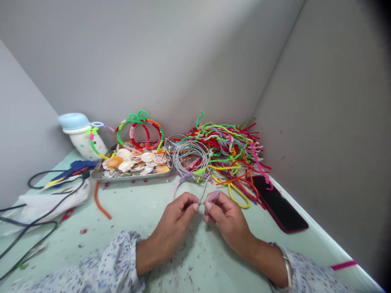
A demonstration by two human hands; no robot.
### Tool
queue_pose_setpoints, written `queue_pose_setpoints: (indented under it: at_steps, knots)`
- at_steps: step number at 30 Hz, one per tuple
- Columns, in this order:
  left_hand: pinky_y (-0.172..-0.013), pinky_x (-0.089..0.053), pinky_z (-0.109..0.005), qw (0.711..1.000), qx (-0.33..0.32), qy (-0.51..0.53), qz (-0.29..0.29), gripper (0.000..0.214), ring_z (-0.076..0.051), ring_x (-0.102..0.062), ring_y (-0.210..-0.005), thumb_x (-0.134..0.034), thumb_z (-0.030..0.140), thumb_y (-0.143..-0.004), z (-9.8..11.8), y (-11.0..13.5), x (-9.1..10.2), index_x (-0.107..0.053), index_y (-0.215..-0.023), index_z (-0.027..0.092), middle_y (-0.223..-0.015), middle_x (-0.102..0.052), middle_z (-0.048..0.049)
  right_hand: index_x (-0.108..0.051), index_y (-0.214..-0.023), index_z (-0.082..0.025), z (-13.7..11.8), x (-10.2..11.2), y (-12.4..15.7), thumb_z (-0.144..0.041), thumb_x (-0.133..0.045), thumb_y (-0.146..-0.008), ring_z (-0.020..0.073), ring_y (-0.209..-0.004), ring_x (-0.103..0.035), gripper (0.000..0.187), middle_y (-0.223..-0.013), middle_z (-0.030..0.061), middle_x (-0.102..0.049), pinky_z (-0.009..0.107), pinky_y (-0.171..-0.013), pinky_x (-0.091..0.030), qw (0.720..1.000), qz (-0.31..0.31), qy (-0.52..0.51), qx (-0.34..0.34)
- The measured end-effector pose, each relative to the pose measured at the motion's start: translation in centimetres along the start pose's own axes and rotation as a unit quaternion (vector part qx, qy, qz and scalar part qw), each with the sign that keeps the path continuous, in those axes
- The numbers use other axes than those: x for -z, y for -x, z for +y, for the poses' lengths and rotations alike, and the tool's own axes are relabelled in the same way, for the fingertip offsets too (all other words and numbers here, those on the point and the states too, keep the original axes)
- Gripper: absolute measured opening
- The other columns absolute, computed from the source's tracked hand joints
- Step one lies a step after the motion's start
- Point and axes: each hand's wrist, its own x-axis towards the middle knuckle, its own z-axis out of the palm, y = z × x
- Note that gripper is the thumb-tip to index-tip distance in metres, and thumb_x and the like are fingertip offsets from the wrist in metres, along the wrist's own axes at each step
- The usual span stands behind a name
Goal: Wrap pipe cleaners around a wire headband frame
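Note:
In the middle of the table, my left hand [174,224] is closed in a pinch on a grey wire [205,189], where a purple pipe cleaner [214,196] meets it. Thumb and forefinger of my right hand [230,221] are closed on the pipe cleaner, its end sticking up past the fingertips. The fingertips of both hands are close together. From there the wire runs back to a loose grey coil [177,159]. A lilac and green fuzzy stretch [185,177] curves along the coil's front, passing behind my left hand.
Behind the coil lies a heap of coloured pipe cleaners [226,142]. A metal tray [134,178] holds shells [125,162] and fuzzy rings [161,134]. At left are a bottle [84,140], plastic bag [64,205] and black cable [45,213]; at right, a phone [282,207].

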Motion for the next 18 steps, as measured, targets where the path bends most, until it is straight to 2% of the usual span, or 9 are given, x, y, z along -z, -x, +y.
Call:
queue_pose_setpoints:
  at_steps: [18]
  knots:
    - [-0.073, -0.038, -0.029, 0.998, 0.01, 0.07, -0.004, 0.022, -0.016, -0.047, -0.078, -0.053, 0.038, -0.089, -0.46, -0.17, 0.35, -0.055, -0.087, 0.017, -0.079, -0.053, -0.0005, -0.055, -0.084, -0.02, 0.65, 0.01, -0.13, -0.03, -0.054, -0.091, 0.0107, -0.062, -0.053, 0.012, -0.067, -0.0044, -0.056, 0.023, -0.06, -0.043, 0.999, 0.0, 0.037, 0.005]
